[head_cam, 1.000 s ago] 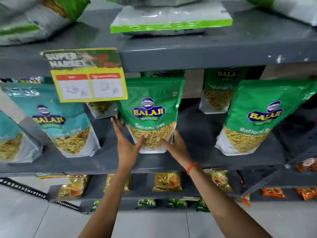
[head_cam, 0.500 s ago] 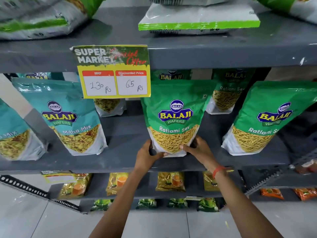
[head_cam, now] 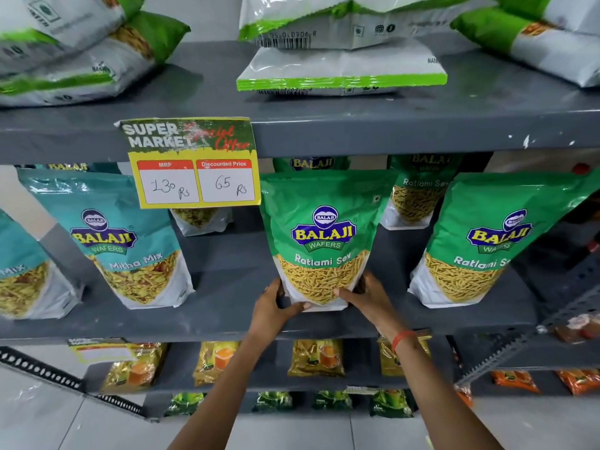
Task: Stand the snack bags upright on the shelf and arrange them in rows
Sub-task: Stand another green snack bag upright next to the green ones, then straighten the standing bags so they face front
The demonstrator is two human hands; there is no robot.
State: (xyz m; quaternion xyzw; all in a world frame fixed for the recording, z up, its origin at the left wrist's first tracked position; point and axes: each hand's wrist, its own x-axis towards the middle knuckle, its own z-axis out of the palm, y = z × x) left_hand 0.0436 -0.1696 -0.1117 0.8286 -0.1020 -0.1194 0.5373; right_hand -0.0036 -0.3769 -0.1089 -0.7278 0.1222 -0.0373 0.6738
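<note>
Left grip: clamped on lower left corner of centre sev bag; thumb across the white base, fingers behind and hidden.
Right grip: clamped on lower right corner of same bag; thumb on front over the clear window, fingers wrapped round the side.
Grip opening: both closed to the bag's thickness, pinching the base between them; no spread.
Change: a second ago both palms open and flat against the bag's lower front; now wrapped round the bottom corners. Bag further right in view, though head also turned, so true shift along the shelf hard to judge.
Meaning for task: likely moved from steadying to fine placing; bag upright, base on middle shelf, face forward.
Bag position: front row, touching shelf, well apart from Mitha Mix bag on left, nearer right sev bag; that one leans left.
Behind: more sev bags in back row, one just right of centre bag's top.
Price tag: hangs from upper shelf edge, its corner touching or just overlapping the centre bag's top in view.
Upper shelf: bags lying flat, not yet stood up.
Remaining, by judgement: spacing uneven, right bag tilted, top shelf undone.
</note>
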